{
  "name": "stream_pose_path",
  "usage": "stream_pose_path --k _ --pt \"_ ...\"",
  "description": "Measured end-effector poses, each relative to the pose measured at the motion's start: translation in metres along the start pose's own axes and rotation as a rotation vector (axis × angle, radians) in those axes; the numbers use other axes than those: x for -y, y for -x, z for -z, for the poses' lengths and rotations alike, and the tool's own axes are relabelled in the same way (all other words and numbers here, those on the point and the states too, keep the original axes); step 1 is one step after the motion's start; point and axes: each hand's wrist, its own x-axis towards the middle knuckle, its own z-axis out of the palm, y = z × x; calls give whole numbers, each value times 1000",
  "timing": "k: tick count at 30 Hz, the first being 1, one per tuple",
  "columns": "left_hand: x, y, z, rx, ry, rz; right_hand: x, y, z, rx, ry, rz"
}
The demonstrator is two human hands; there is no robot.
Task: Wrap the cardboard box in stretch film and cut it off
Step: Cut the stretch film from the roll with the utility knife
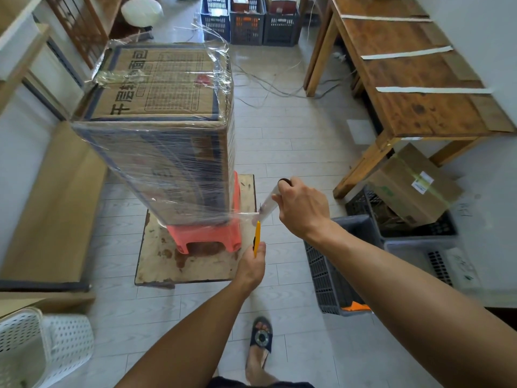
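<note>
A tall cardboard box (165,88) with printed characters stands on a pink plastic stool (207,235), its sides covered in clear stretch film. A band of film (244,217) runs from the box's lower right corner to the film roll (270,204). My right hand (302,208) grips that roll, tilted, just right of the stool. My left hand (253,264) holds a yellow utility knife (256,236) upright, its tip touching the stretched film beside the roll.
The stool rests on a stained wooden board (193,264) on the tiled floor. A wooden table (405,79) stands at right, with a cardboard box (414,186) and dark crates (335,270) below it. Crates line the back wall (246,23). A white basket (42,345) sits at lower left.
</note>
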Motion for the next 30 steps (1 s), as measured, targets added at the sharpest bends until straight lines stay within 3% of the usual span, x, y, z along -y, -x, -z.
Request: stream_pose_path --k 10,26,30 --pt "14 17 -5 -144 40 -173 0 -6 9 -18 -11 -43" --pt "6 -6 -7 -114 37 -179 12 -12 22 -27 140 88" --pt "6 -14 -10 -95 12 -101 15 -11 22 -41 142 108"
